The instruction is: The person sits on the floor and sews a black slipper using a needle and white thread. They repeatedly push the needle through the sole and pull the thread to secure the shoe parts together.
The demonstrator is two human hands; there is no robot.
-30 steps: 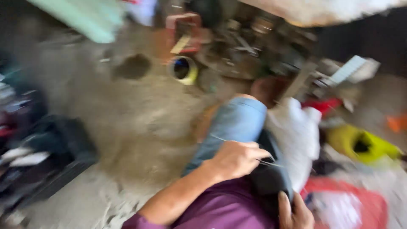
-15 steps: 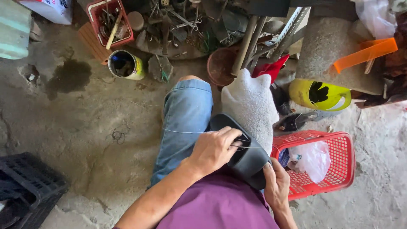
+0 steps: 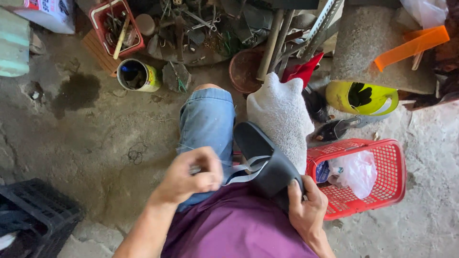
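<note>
I see a dark slipper [image 3: 267, 160] lying across the lap beside a white cloth bundle [image 3: 279, 114], its sole dull black, with a pale grey strap [image 3: 246, 171] hanging loose. I judge this is mid-stitching or strap repair; the next move calls for a steady pull. My right hand [image 3: 306, 210] grips the slipper's near end; my left hand [image 3: 191, 177] is closed, pinching something small by the strap. A red basket [image 3: 382, 191] sits right
</note>
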